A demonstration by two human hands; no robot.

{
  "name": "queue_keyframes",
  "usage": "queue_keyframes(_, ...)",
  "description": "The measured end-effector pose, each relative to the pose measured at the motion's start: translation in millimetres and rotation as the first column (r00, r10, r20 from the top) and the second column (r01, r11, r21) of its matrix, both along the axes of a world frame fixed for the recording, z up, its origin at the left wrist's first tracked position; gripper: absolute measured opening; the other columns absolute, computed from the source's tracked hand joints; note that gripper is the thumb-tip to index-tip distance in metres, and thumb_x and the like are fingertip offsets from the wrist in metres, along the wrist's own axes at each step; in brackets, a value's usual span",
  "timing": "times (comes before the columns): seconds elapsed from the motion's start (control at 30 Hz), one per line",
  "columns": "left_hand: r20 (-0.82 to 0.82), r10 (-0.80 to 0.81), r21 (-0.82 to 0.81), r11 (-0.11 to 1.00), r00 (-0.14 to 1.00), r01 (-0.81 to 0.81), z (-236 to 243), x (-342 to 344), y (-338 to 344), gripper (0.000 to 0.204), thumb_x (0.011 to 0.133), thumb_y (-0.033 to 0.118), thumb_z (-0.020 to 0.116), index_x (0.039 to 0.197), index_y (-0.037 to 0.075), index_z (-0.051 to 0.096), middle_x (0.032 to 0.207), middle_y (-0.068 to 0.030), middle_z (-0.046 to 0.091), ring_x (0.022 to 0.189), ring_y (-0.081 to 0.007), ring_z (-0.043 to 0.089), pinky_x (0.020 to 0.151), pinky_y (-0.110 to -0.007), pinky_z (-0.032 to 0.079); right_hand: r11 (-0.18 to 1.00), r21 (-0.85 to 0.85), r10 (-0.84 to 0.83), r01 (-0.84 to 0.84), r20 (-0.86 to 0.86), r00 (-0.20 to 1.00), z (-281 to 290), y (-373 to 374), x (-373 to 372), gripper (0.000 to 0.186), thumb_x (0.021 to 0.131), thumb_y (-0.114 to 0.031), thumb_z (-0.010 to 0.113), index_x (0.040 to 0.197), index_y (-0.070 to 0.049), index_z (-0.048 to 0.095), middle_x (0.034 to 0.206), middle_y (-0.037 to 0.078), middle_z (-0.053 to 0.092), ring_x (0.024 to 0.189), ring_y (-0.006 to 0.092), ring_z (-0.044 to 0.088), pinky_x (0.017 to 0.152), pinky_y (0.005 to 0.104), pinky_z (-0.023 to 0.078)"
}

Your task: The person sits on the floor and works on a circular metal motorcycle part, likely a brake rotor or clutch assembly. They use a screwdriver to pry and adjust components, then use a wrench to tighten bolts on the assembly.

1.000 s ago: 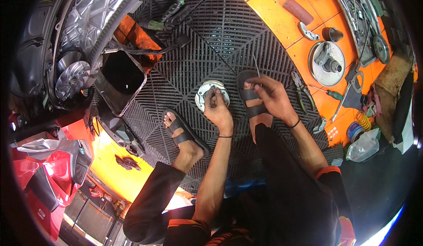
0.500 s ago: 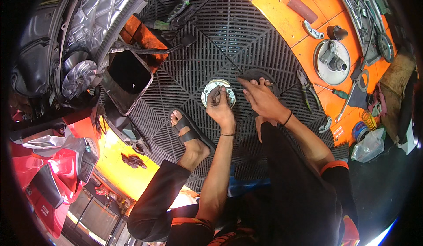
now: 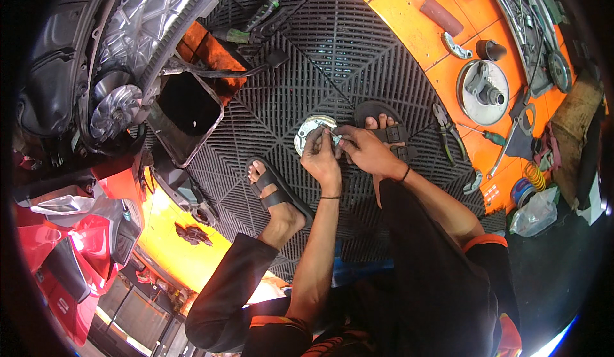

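A round silver clutch plate point(image 3: 305, 131) with a curved shoe along its far rim lies on the black slatted mat between my feet. Over its near side, my left hand point(image 3: 322, 164) is closed in a pinch on something too small to make out. From the right, my right hand point(image 3: 371, 152) meets it, thumb and forefinger drawn together at the left fingertips. Whatever the right fingers grip is hidden between the two hands. The fingers cover the near and right parts of the plate.
Pliers point(image 3: 449, 133) lie right of my right foot. On the orange tiles are a pulley disc with a shaft point(image 3: 484, 93), a curved clutch shoe point(image 3: 455, 46), a screwdriver point(image 3: 492, 136) and a clear plastic bag point(image 3: 536, 212). An opened engine case point(image 3: 144, 31) stands at left.
My right hand has moved left from beside my right foot to my left fingertips, and its stretched forefinger has bent into a pinch. My left hand has hardly moved.
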State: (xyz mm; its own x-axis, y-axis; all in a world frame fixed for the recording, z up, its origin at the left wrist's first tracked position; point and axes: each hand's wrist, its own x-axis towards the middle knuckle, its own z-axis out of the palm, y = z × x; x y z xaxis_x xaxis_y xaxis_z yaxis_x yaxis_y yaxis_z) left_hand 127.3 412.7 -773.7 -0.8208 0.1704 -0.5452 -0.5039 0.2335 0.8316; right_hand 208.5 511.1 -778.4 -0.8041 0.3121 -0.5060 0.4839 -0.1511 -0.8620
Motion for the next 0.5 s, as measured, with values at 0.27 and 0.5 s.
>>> queue_keyframes(0.27,-0.133,-0.027,-0.079,0.997,0.991,0.017,-4,2,1,0.016,0.096,0.009,0.074,0.104,-0.004,0.072,0.084,-0.0029,0.071,0.073,-0.0059,0.060,0.064,-0.022,0.050,0.897,0.441,0.005,0.012,-0.038,0.999,23,4,6,0.024,0.096,-0.011,0.057,0.116,0.002,0.061,0.086,0.027,0.069,0.084,0.0483,0.068,0.083,0.0554,0.051)
queue_keyframes(0.5,-0.267,-0.005,-0.096,0.995,0.964,-0.022,-16,6,5,0.021,0.098,0.007,0.071,0.113,-0.005,0.066,0.099,-0.0093,0.073,0.082,-0.0099,0.067,0.071,-0.023,0.054,0.850,0.520,0.096,-0.087,0.010,0.995,35,14,13,0.030,0.094,-0.009,0.062,0.123,-0.003,0.059,0.085,0.025,0.068,0.082,0.0449,0.068,0.077,0.0529,0.051)
